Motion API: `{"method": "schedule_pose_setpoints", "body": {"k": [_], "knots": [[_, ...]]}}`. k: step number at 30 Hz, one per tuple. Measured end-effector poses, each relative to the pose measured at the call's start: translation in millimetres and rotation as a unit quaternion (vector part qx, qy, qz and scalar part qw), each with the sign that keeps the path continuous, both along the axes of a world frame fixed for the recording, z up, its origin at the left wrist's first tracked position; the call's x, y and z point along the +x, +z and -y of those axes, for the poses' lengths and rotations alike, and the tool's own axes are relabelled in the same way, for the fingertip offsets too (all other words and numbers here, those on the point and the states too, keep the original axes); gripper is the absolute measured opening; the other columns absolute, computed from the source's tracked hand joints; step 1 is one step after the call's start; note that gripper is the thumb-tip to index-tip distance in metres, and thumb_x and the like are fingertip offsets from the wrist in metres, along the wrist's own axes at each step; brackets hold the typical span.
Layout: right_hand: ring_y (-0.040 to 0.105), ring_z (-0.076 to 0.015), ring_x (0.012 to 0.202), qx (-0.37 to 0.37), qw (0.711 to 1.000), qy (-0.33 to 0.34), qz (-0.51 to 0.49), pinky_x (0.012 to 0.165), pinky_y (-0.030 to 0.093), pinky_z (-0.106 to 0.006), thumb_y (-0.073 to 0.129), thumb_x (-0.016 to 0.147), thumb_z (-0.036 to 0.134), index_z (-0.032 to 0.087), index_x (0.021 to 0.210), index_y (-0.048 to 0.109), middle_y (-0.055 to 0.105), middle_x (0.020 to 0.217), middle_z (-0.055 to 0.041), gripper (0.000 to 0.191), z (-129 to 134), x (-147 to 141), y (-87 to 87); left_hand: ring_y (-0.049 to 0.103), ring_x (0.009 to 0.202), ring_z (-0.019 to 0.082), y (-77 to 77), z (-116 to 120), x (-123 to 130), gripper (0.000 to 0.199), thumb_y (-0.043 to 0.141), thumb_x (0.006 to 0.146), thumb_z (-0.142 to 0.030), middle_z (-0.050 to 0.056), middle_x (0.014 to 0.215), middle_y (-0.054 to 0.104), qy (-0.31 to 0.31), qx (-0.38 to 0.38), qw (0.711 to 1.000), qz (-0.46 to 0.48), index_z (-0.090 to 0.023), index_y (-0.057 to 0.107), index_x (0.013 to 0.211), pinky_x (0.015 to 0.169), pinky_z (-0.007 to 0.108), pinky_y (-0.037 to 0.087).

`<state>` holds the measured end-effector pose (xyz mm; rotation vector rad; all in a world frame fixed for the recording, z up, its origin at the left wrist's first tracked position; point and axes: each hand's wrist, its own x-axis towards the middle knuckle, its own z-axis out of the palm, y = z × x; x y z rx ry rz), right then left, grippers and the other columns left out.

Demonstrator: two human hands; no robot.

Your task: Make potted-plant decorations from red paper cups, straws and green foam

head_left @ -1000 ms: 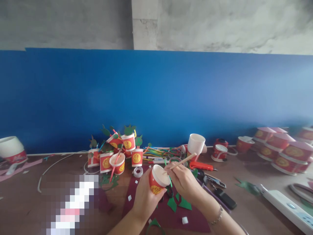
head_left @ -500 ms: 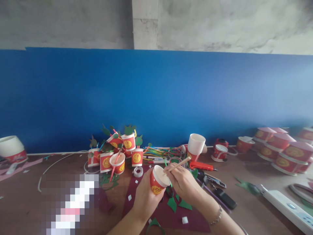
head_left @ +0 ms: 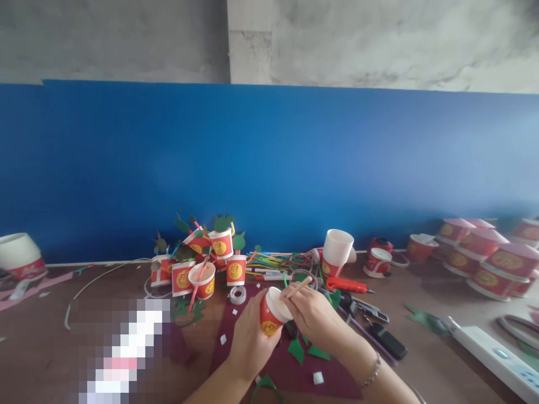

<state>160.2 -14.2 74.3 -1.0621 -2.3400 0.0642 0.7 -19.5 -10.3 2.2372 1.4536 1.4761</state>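
My left hand (head_left: 249, 343) is wrapped round a red-and-white paper cup (head_left: 270, 321) with a yellow print, its open mouth tilted up and to the right. A pale wooden stick (head_left: 302, 286) is pinched in my right hand (head_left: 315, 317). The stick's lower end points toward the cup's mouth, and my fingers hide its tip. A green straw (head_left: 285, 279) stands just behind my right fingertips. Below my hands lie green paper scraps (head_left: 296, 351) and small white squares (head_left: 318, 378) on a dark red sheet (head_left: 290, 386).
To the left, several decorated cups (head_left: 203, 280) stand beside a tape roll (head_left: 238, 295). Coloured straws (head_left: 269, 261), a white cup stack (head_left: 338, 247) and an orange cutter (head_left: 348, 285) lie behind. Rightward are a black key fob (head_left: 385, 341), a power strip (head_left: 497, 359) and stacked cups (head_left: 492, 269).
My right hand has turned slightly, and the stick's upper end has moved left and down toward the cup. The cup has shifted only a little in my left hand.
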Motion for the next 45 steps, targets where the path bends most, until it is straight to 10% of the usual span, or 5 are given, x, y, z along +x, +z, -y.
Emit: {"method": "schedule_pose_setpoints", "body": {"k": [20, 45], "knots": [[0.059, -0.0158, 0.074, -0.173, 0.984, -0.032, 0.031, 0.068, 0.041, -0.023, 0.037, 0.087, 0.012, 0.016, 0.073, 0.059, 0.064, 0.079, -0.0061, 0.026, -18.2, 6.6, -26.6, 0.063, 0.101, 0.027, -16.2, -3.1, 2.3, 0.052, 0.059, 0.068, -0.011, 0.013, 0.110, 0.065, -0.015, -0.090, 0.994, -0.064, -0.017, 0.046, 0.118, 0.086, 0.042, 0.052], [0.044, -0.0109, 0.051, -0.249, 0.948, -0.100, -0.173, 0.050, 0.033, -0.022, 0.034, 0.089, 0.032, 0.020, 0.060, 0.037, 0.048, 0.055, 0.0025, 0.031, -37.6, 5.3, -56.6, 0.058, 0.102, 0.026, -10.3, -13.8, -10.5, 0.039, 0.055, 0.082, -0.039, 0.012, 0.109, 0.060, -0.044, -0.178, 0.971, 0.153, -0.017, 0.049, 0.113, 0.086, 0.042, 0.046]]}}
